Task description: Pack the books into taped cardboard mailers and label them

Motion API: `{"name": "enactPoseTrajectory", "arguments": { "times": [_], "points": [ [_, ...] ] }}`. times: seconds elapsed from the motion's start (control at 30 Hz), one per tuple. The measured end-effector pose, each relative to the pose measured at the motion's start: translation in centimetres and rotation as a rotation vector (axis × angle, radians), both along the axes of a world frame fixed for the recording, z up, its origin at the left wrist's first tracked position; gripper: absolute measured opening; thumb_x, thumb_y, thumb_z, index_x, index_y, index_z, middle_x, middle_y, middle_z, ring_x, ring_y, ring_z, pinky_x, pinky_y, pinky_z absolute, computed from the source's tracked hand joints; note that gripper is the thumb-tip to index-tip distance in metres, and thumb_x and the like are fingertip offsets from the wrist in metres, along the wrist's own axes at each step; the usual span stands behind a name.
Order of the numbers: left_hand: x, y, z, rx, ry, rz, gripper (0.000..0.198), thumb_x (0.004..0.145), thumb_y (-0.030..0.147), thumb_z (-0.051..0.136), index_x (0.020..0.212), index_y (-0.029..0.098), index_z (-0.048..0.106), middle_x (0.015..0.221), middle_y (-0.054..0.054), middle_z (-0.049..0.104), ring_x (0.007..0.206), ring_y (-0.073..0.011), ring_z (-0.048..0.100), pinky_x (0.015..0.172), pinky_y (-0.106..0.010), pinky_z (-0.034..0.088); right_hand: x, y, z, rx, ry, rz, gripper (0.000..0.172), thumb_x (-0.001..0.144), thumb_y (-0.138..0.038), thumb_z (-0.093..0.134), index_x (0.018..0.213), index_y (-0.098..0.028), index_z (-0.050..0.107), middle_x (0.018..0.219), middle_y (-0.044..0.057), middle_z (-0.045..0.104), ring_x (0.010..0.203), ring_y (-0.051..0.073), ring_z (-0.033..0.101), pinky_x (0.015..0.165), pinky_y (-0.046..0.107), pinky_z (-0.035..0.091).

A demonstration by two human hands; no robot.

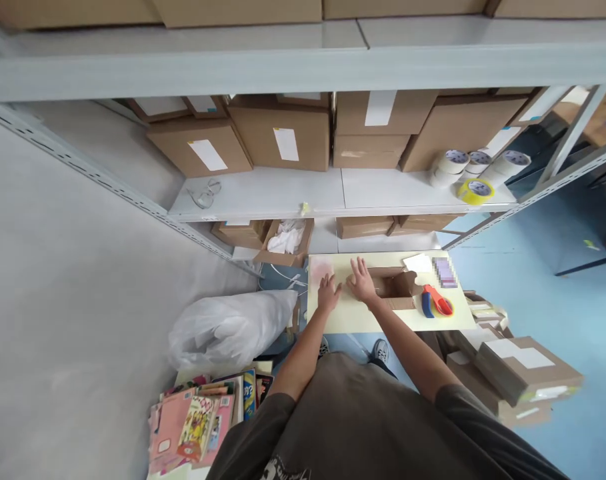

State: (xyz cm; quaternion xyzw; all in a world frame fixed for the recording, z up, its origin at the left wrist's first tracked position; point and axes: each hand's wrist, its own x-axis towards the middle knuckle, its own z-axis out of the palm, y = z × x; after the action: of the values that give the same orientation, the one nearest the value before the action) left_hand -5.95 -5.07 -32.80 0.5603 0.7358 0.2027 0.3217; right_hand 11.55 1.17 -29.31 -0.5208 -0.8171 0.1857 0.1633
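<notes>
A pale yellow table (347, 320) stands in front of me. My left hand (329, 292) is at its left part, fingers spread, beside a faint pink patch (321, 267). To the right, my right hand (361, 281) has its fingers apart at the left end of an open cardboard box (395, 285). Neither hand holds anything that I can see. A tape dispenser with a red handle and a blue part (437, 301) lies right of the box. Behind it are white paper (418, 263) and a purple item (445, 273), which is blurred out.
A metal shelf (267, 190) with cartons (293, 140) and tape rolls (453, 162) rises behind the table. A white plastic bag (237, 327) and stacked books (197, 423) are at the left. Closed boxes (527, 367) are piled at the right.
</notes>
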Motion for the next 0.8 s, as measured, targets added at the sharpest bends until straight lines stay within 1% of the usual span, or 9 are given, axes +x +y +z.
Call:
{"name": "enactPoseTrajectory", "arguments": {
  "times": [0.1,0.2,0.3,0.4,0.5,0.57,0.63,0.73,0.8],
  "points": [
    [-3.7,0.9,-1.5,-0.058,-0.07,0.069,0.066,0.103,0.058,0.052,0.16,0.024,0.048,0.17,-0.014,0.041,0.162,-0.0317,0.028,0.131,-0.045,0.024,-4.8,0.8,-1.5,-0.151,-0.116,0.044,0.088,0.097,-0.034,0.06,0.174,-0.023,0.018,0.181,0.016,0.012,0.166,0.041,0.009,0.124,0.062,0.035],
    [-6.6,1.9,-3.3,-0.091,-0.145,0.137,0.066,0.101,0.048,0.059,0.159,0.019,0.047,0.167,-0.018,0.044,0.159,-0.034,0.033,0.13,-0.045,0.025,-7.8,1.6,-4.0,-0.296,-0.224,0.041,0.088,0.097,-0.034,0.061,0.173,-0.023,0.018,0.181,0.016,0.009,0.167,0.04,0.005,0.125,0.059,0.032],
    [-8.9,3.1,-5.7,-0.104,-0.256,0.21,0.07,0.096,0.032,0.068,0.158,0.01,0.046,0.165,-0.025,0.044,0.155,-0.0357,0.039,0.126,-0.042,0.028,-9.2,2.3,-7.6,-0.389,-0.262,0.03,0.087,0.097,-0.033,0.059,0.173,-0.019,0.019,0.18,0.019,0.013,0.167,0.039,0.007,0.126,0.058,0.031],
    [-10.7,4.3,-8.1,-0.143,-0.337,0.297,0.07,0.091,0.023,0.073,0.154,0.008,0.049,0.159,-0.026,0.052,0.149,-0.0367,0.047,0.121,-0.043,0.034,-10.0,2.6,-11.6,-0.424,-0.259,0.064,0.08,0.099,-0.032,0.056,0.17,-0.013,0.027,0.176,0.022,0.025,0.166,0.039,0.015,0.126,0.056,0.032],
    [-12.1,4.7,-9.9,-0.209,-0.401,0.348,0.05,0.09,0.024,0.074,0.137,0.01,0.062,0.142,-0.024,0.067,0.133,-0.0361,0.059,0.111,-0.042,0.041,-11.0,1.8,-14.7,-0.401,-0.211,0.105,0.076,0.098,-0.032,0.057,0.168,-0.013,0.034,0.173,0.021,0.033,0.165,0.039,0.02,0.126,0.055,0.033],
    [-12.7,4.4,-10.4,-0.236,-0.409,0.345,0.031,0.091,0.022,0.071,0.12,0.012,0.069,0.126,-0.021,0.074,0.117,-0.0324,0.066,0.101,-0.039,0.044,-11.7,0.8,-16.0,-0.389,-0.16,0.125,0.073,0.098,-0.032,0.058,0.167,-0.016,0.039,0.173,0.019,0.035,0.164,0.039,0.021,0.126,0.056,0.034],
    [-13.0,3.8,-10.4,-0.24,-0.387,0.369,0.016,0.09,0.019,0.07,0.106,0.015,0.069,0.112,-0.018,0.076,0.103,-0.0281,0.067,0.092,-0.037,0.045,-12.2,-0.2,-16.7,-0.404,-0.092,0.129,0.069,0.098,-0.032,0.058,0.164,-0.019,0.044,0.172,0.016,0.039,0.164,0.037,0.023,0.125,0.056,0.036],
    [-13.3,2.5,-9.7,-0.186,-0.374,0.421,0.012,0.087,0.018,0.07,0.098,0.02,0.065,0.1,-0.011,0.076,0.092,-0.0235,0.065,0.084,-0.033,0.044,-12.8,-1.1,-16.6,-0.452,0.056,0.072,0.064,0.097,-0.032,0.056,0.16,-0.021,0.05,0.166,0.016,0.049,0.162,0.035,0.03,0.124,0.057,0.039],
    [-13.4,1.6,-9.0,-0.119,-0.421,0.409,0.014,0.086,0.024,0.07,0.098,0.022,0.063,0.095,-0.007,0.075,0.088,-0.0217,0.064,0.081,-0.031,0.045,-13.0,-1.1,-15.9,-0.487,0.159,0.008,0.063,0.097,-0.034,0.057,0.158,-0.02,0.052,0.161,0.017,0.054,0.157,0.035,0.039,0.124,0.059,0.039]
  ]
}}
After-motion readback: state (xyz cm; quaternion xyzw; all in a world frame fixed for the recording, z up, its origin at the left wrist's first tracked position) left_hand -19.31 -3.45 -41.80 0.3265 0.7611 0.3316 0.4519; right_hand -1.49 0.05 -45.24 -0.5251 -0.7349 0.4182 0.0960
